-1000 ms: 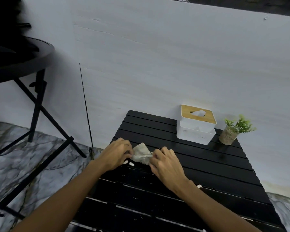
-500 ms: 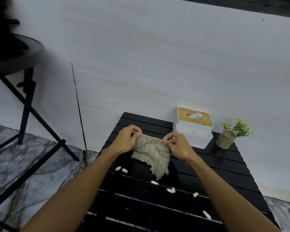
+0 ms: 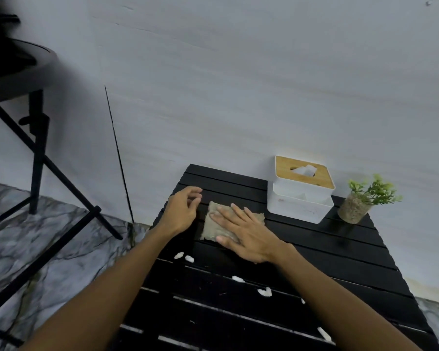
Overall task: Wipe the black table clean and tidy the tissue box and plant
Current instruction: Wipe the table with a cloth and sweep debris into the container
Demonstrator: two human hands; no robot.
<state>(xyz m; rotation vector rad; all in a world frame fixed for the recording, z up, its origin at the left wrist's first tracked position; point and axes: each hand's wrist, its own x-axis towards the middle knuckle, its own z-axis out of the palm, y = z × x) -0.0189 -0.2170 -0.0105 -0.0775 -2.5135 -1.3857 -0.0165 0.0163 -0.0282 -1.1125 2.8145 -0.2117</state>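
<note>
Toward eleven o'clock on the black slatted table point(image 3: 327, 249), a beige rectangular woven cloth point(image 3: 209, 230) lies spread flat. The right hand point(image 3: 249, 236) rests palm-down on it, fingers straight and spread toward ten o'clock, pressing rather than grasping. Judgement: the flat press gives broad contact for a wiping stroke.

The left hand point(image 3: 181, 211) sits just beside the cloth at its nine o'clock, fingers loosely curled and holding nothing. Whether it touches the slats cannot be told. Its position leaves the cloth's path free.

The white tissue box with a wooden lid point(image 3: 299, 201) stands at the cloth's three o'clock, close to the wall, with a tissue protruding. The small green plant in a speckled round pot point(image 3: 363, 201) stands at the box's three o'clock, near but apart. Both occupy the table's far edge, outside the soiled area.

Small white scraps point(image 3: 264, 292) lie scattered over the near slats, at five to six o'clock of the cloth. Judgement: wiping is not yet done, and the gaps between slats may trap debris.
</note>
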